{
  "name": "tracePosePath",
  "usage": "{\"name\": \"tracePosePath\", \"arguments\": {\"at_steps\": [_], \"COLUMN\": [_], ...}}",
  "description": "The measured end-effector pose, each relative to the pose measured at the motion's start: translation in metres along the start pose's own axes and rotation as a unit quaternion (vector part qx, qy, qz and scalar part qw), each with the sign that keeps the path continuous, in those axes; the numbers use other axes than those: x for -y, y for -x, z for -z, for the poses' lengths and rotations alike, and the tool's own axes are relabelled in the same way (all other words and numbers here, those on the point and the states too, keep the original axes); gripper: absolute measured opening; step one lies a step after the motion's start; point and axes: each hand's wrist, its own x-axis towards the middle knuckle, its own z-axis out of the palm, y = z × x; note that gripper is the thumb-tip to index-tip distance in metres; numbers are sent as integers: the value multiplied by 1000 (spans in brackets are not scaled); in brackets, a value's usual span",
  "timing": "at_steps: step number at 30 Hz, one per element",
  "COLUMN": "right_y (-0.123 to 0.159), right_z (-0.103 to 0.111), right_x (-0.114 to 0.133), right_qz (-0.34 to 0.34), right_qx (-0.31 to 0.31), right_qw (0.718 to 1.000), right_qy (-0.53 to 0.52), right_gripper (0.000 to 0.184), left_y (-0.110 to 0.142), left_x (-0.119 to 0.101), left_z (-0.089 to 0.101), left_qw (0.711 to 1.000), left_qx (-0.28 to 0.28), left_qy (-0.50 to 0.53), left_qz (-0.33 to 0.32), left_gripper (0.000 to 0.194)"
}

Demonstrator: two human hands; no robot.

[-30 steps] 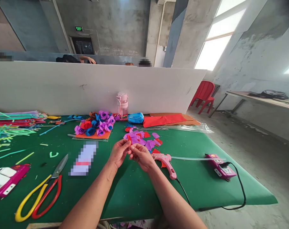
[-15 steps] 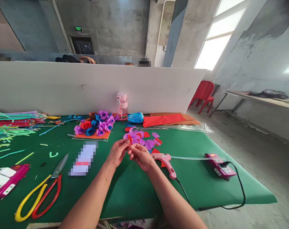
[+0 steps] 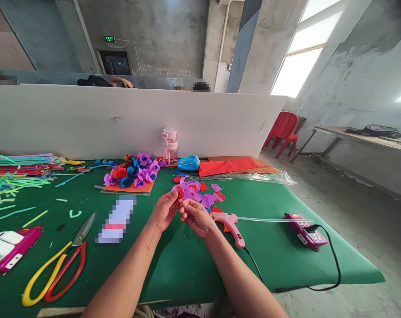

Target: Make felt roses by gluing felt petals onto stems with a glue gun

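My left hand (image 3: 164,211) pinches a small red paper flower (image 3: 180,192) between thumb and fingers above the green table. Close against it, my right hand (image 3: 198,215) is closed at the flower's base; a thin stem may run between its fingers, but it is mostly hidden. Just beyond both hands lie loose purple and red paper petals (image 3: 207,201). A pink hot glue gun (image 3: 232,225) rests beside my right hand, a clear glue stick out of its back. Finished purple, blue and red paper flowers (image 3: 134,172) are heaped to the left.
Scissors (image 3: 68,260) with yellow and red handles lie at the left, near a magenta power strip (image 3: 13,249). Another power strip (image 3: 305,232) feeds a black cord at right. Coloured strips (image 3: 21,170), a pink bottle (image 3: 170,145) and red paper (image 3: 227,166) line the white partition (image 3: 134,119).
Both hands stay nearly in place, still together at the red flower. Slightly more of its red paper shows above my left fingertips. The objects on the table have not moved.
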Motion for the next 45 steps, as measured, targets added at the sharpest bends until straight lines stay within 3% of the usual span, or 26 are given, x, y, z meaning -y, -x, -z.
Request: {"name": "tracePosePath", "arguments": {"at_steps": [3,9,13,18,23,33,45], "right_y": [-1,0,-1,-4,-2,-2,-2], "right_z": [1,1,-1,1,-1,-3,-3], "right_x": [-1,0,1,-3,-6,-6,-7], "right_qz": [-3,-7,31,130,165,158,149], "right_qx": [4,8,-27,-94,-96,-98,-99], "right_qw": [1000,1000,994,954,919,920,926], "right_qy": [-14,3,97,254,344,345,334], "right_gripper": [29,31,33,32,23,23,24], "left_y": [2,2,-2,-4,-4,-5,-3], "left_x": [-1,-1,-3,-7,-9,-8,-11], "left_z": [-3,-2,2,6,7,11,7], "left_qw": [999,999,998,987,969,935,931], "left_qx": [27,11,-45,-112,-129,-151,-163], "left_qy": [-25,-29,-24,-52,-134,-228,-245], "left_qz": [27,16,-23,-101,-163,-224,-216], "left_gripper": [28,25,25,23,25,19,18]}}
